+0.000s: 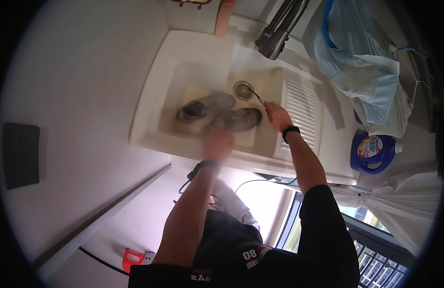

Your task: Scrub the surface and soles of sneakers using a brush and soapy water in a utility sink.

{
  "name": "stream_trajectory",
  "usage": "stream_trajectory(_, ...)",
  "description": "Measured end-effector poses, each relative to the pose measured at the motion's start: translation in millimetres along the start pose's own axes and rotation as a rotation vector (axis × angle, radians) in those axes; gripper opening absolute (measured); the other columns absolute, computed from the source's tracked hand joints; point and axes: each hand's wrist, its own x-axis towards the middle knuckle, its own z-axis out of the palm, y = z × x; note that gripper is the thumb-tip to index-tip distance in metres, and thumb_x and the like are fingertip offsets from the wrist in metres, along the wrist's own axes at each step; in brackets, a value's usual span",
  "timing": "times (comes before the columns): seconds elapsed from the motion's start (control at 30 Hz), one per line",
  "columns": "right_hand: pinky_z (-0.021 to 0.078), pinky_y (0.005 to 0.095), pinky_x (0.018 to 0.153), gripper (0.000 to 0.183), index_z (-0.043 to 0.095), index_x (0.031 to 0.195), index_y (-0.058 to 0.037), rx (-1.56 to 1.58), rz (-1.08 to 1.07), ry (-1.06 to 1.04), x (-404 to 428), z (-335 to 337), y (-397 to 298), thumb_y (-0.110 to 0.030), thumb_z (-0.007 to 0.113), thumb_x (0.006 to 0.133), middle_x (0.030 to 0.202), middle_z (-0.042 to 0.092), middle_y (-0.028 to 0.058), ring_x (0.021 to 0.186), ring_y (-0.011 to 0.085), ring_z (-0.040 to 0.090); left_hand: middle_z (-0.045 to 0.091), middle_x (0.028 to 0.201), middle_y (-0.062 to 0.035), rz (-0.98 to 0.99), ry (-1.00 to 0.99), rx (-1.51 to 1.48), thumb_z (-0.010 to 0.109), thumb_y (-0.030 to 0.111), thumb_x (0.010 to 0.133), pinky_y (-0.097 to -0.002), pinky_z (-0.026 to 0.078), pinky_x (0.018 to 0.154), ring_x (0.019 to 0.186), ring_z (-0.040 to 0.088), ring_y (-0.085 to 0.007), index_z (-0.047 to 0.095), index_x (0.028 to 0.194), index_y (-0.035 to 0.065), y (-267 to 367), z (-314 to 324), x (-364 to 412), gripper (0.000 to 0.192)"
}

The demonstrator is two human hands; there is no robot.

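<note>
Two wet, greyish shoes lie in the basin of a cream laundry sink (150, 118); one shoe (196, 108) has its dark opening showing, and the other shoe (243, 118) lies nearer my right hand. My left hand (218, 144) is blurred over the front of the basin, just below the shoes; its fingers and any hold are unclear. In my right hand (277, 115) is a slim tool with a light handle (262, 102) and a thin dark end. That end reaches over the metal drain strainer (243, 90). Haze blurs part of the basin.
A grey faucet (276, 43) overhangs the back. The ribbed washboard (302, 108) is right of the basin. A pink bottle (224, 18) stands behind. Pale blue and whitish cloth (369, 72) hangs at the upper right, above a purple detergent jug (373, 153). A wall is on the left.
</note>
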Motion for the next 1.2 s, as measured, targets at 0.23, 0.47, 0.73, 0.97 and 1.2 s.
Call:
stream_trajectory(0.23,0.0526,0.0516,0.082,0.019,0.056,0.117,-0.0107,-0.041,0.158,0.117,5.8,21.0,9.8,-0.016,0.052,0.099,0.105,0.065,0.0168,0.097,0.039,0.065,0.068,0.09,-0.0128,0.217,-0.087,0.187,0.063,0.023,0.083,-0.0474,0.057,0.081,0.099,0.064,-0.0346,0.072,0.085,0.0103,-42.8,-23.2,40.7,0.016)
stream_trajectory(0.47,0.0547,0.0484,0.078,0.026,0.054,0.126,-0.0098,-0.061,0.141,0.133,10.4,27.7,22.9,-0.02,0.054,0.102,0.103,0.065,0.014,0.092,0.0365,0.066,0.063,0.133,-0.0142,0.087,-0.782,0.459,0.048,0.04,0.101,-0.0491,0.051,0.1,0.125,0.058,-0.0344,0.069,0.121,0.0296,-123.0,-27.0,95.8,0.031)
stream_trajectory(0.73,0.0555,0.0465,0.074,0.024,0.055,0.124,-0.0104,-0.115,0.126,0.138,5.2,34.0,30.6,-0.021,0.052,0.103,0.099,0.065,0.0125,0.087,0.0346,0.067,0.061,0.126,-0.0203,0.226,-0.976,0.489,0.059,0.013,0.088,-0.0535,0.048,0.101,0.122,0.058,-0.0414,0.051,0.133,0.0256,-154.3,10.5,94.3,0.047)
stream_trajectory(0.97,0.0551,0.0459,0.074,0.023,0.056,0.122,-0.0096,-0.103,0.108,0.181,2.7,33.2,28.6,-0.021,0.052,0.103,0.099,0.064,0.012,0.087,0.0341,0.067,0.058,0.13,-0.0267,0.038,-1.085,0.025,0.06,0.007,0.084,-0.0528,0.047,0.1,0.117,0.059,-0.0485,0.046,0.133,0.0173,-74.4,17.2,82.3,0.052)
stream_trajectory(1.2,0.055,0.0463,0.075,0.023,0.055,0.123,-0.0094,-0.068,0.12,0.142,10.1,26.0,13.8,-0.021,0.051,0.104,0.099,0.064,0.0129,0.088,0.0353,0.067,0.055,0.137,-0.03,0.114,-1.087,0.19,0.058,0.011,0.087,-0.0506,0.047,0.105,0.121,0.058,-0.0497,0.049,0.139,0.0212,-103.2,38.9,69.6,0.054)
